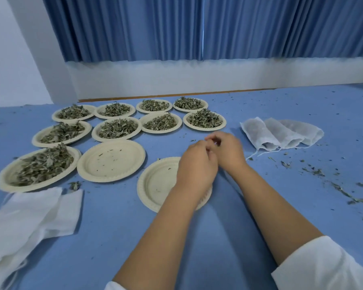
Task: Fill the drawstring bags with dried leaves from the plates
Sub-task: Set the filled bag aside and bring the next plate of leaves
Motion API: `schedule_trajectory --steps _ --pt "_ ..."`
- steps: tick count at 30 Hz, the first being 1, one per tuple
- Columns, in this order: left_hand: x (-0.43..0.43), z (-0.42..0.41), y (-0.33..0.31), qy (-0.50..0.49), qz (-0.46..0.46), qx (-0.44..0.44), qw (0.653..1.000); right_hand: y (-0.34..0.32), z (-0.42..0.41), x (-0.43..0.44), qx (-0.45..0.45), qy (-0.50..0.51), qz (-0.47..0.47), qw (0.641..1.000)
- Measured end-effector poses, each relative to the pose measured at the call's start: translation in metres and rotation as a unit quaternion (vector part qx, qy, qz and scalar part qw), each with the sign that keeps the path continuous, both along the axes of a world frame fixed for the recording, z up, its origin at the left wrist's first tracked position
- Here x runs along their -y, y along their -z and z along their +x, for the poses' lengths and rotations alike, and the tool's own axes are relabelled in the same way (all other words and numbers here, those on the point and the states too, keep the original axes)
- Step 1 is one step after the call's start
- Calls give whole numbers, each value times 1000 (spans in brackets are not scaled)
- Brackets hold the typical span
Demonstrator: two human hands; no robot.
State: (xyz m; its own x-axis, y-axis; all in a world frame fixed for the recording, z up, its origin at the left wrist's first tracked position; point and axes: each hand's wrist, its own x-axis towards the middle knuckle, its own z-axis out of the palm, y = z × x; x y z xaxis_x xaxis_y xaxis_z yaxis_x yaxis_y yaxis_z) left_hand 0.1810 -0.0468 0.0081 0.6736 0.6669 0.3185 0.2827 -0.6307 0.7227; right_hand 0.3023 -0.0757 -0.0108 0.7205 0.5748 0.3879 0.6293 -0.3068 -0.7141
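The fingers [199,146] of the left hand [197,166] are curled inward with the back of the hand up. The fingers [213,137] of the right hand [228,151] curl toward them, so the two sets of fingertips meet. Motion blur hides whether they pinch anything, so I cannot tell what, if anything, sits between them. Both hands are over the far right rim of an empty round cream paper plate [155,185], and the left forearm crosses it. Just to its left lies a second empty cream plate [111,162] with only a few crumbs. Nine more cream plates, heaped with dried grey-green leaves [42,166], stand close together to the left and behind, rims nearly touching; the nearest heaped plate [3,178] is at the front left. A fanned pile of translucent white mesh drawstring bags [281,132] lies to the right of the hands, apart from them, strings trailing toward the person. A heap of white cloth drawstring bags [29,218] lies at the near left, just in front of the nearest heaped plate. Loose leaf scraps [344,192] are strewn over the right side of the blue tabletop [117,237]. Bare blue surface runs between the cloth heap and the left forearm, and a narrower strip lies between the hands and the mesh bags. The far edge of the tabletop meets a white wall [176,78] under a blue pleated curtain [197,28].
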Motion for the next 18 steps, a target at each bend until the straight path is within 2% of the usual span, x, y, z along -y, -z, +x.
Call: schedule_trajectory --steps 3,7,11,16,18 --pt "-24 -36 6 -16 22 -49 998 5 -15 -7 -17 -107 -125 986" --pt "-45 -76 12 -28 40 -100 994 7 -26 -9 -8 -158 -179 971" --pt "-56 -100 14 -20 51 -99 994 5 -31 -13 -20 -158 -180 971" --pt "-62 -110 11 -18 57 -51 997 -3 -34 -9 -80 -151 -156 973" --pt "-64 -111 7 -21 59 -37 997 -9 -33 -6 -117 -126 -120 978"
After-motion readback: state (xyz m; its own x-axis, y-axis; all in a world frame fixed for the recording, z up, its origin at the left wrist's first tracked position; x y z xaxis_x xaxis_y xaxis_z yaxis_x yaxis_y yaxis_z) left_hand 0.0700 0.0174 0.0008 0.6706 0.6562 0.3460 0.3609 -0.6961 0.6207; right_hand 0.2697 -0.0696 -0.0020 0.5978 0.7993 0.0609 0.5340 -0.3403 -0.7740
